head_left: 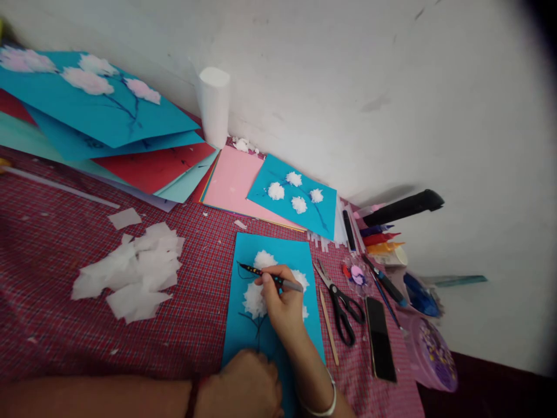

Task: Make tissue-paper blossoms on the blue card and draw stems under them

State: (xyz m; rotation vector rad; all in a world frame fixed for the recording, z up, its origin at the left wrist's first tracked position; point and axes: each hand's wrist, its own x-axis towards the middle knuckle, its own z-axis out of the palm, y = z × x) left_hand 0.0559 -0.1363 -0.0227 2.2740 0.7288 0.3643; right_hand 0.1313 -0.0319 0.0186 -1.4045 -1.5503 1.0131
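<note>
My right hand [284, 305] grips a black pen [270, 276] patterned with small dots and ending in grey. The pen's tip touches the upper left of a blue sheet [241, 342], at the end of a thin dark line. Fluffy white paper flowers [254, 299] are stuck on this sheet, some partly behind my right hand. Dark branch lines run below them. Curled into a loose fist, my left hand [243, 386] rests on the sheet's lower part; its fingertips are hidden. Right of the sheet lie black-handled scissors [339, 299] and a wooden pencil [329, 326].
Crumpled white tissue pieces [134, 273] lie on the checked cloth to the left. Finished-looking blue flower cards [300, 194] and coloured paper [230, 183] stand behind, beside a white roll [214, 107]. A phone [381, 339] and a pink tub [429, 354] are at right.
</note>
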